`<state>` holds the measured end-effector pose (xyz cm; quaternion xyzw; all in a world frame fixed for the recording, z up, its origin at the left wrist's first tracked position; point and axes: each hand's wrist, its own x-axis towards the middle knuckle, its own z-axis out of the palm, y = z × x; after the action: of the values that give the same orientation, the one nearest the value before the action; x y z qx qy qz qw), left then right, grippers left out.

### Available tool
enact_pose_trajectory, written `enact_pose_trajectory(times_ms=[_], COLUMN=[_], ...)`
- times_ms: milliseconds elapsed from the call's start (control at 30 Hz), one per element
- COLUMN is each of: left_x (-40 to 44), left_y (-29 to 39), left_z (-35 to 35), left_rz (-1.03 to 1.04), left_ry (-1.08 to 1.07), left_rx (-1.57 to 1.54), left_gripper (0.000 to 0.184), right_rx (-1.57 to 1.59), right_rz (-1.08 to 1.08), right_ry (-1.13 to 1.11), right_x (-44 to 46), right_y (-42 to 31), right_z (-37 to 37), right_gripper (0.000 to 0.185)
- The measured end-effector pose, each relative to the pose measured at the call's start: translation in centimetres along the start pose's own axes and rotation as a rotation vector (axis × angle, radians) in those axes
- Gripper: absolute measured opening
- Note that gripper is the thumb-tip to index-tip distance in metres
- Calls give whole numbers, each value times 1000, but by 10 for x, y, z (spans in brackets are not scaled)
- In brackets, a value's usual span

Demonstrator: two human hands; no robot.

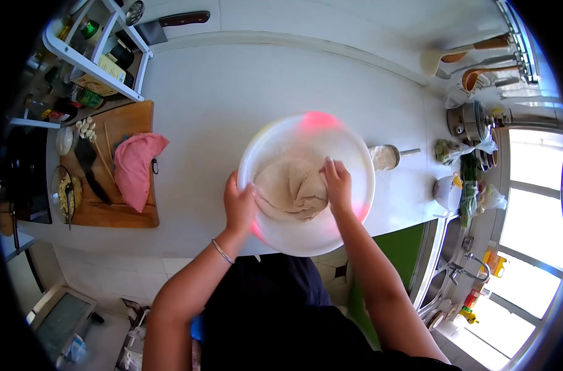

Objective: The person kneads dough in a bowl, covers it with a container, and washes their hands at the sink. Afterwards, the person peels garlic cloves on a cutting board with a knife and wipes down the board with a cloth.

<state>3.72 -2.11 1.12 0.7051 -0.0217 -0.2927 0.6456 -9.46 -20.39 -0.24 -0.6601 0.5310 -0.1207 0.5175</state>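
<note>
A wide white bowl stands at the front edge of the counter, with pinkish-red patches on its rim. Inside it lies a mass of pale dough, folded and creased on its right side. My left hand grips the bowl's left rim, and a bracelet circles that wrist. My right hand reaches into the bowl, its fingers curled and pressed together at the dough's right edge. The fingertips of that hand are partly hidden. Just right of the bowl, a handled cup of flour rests on the counter.
On the left, a wooden cutting board holds a pink cloth, a dark knife, chopsticks and garlic cloves. A bottle rack stands behind it. Rightward are a pot, bagged vegetables and a sink.
</note>
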Motion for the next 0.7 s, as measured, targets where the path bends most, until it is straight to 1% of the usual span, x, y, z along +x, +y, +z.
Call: enact_pose_trajectory(times_ms=[33, 67, 100, 133, 167, 200, 267, 300, 333, 367, 400, 433, 467, 533, 567, 600, 667, 700], left_x=[-4, -11, -17, -21, -25, -32, -41, -43, -42, -44, -45, -45, -42, -39, -38, -36, -36, -34], left_y=[-9, -18, -12, -8, -14, -18, -24, -20, -17, -14, -10, -5, -5, -3, 0, -1, -3, -3], left_z=[2, 2, 5, 7, 7, 9, 16, 16, 17, 16, 16, 15, 13, 11, 9, 6, 4, 7], left_rz=[7, 6, -27, -63, -46, -53, 113, 81, 75, 44, 12, 25, 18, -17, -58, -60, 14, 13], left_ry=[32, 20, 42, 65, 68, 53, 141, 136, 132, 109, 87, 64, 75, 54, 59, 70, 59, 95], left_rx=[69, 70, 58, 44, 43, 45, 208, 207, 210, 186, 158, 128, 134, 181, 166, 170, 260, 259], left_gripper=[29, 29, 31, 32, 36, 36, 38, 40, 40, 38, 37, 33, 33, 28, 26, 26, 26, 28], right_rx=[6, 190, 36, -136, -273, -476, -494, -565, -638, -643, -708, -764, -761, -805, -803, -800, -751, -728], right_rz=[-153, -48, 20, -165, -334, -470, -517, -525, -530, -520, -498, -485, -484, -225, -173, -177, -69, -144], right_ry=[108, 120, -37, -106, -84, 20, 124, 192, 248, 237, 305, 371, 357, 499, 534, 523, 549, 550], right_x=[-1, -8, -8, -24, -43, -56, -75, -73, -71, -66, -54, -39, -28, -10, 0, 7, 15, 17], right_y=[-7, -14, -1, -11, -27, -29, -22, -21, -19, -16, -18, -23, -28, -37, -34, -36, -45, -51], right_z=[15, 30, 34, 44, 51, 61, 78, 87, 94, 98, 102, 107, 113, 119, 123, 125, 122, 118], right_gripper=[31, 33, 37, 34, 32, 30, 31, 33, 36, 36, 37, 38, 38, 41, 41, 41, 42, 39])
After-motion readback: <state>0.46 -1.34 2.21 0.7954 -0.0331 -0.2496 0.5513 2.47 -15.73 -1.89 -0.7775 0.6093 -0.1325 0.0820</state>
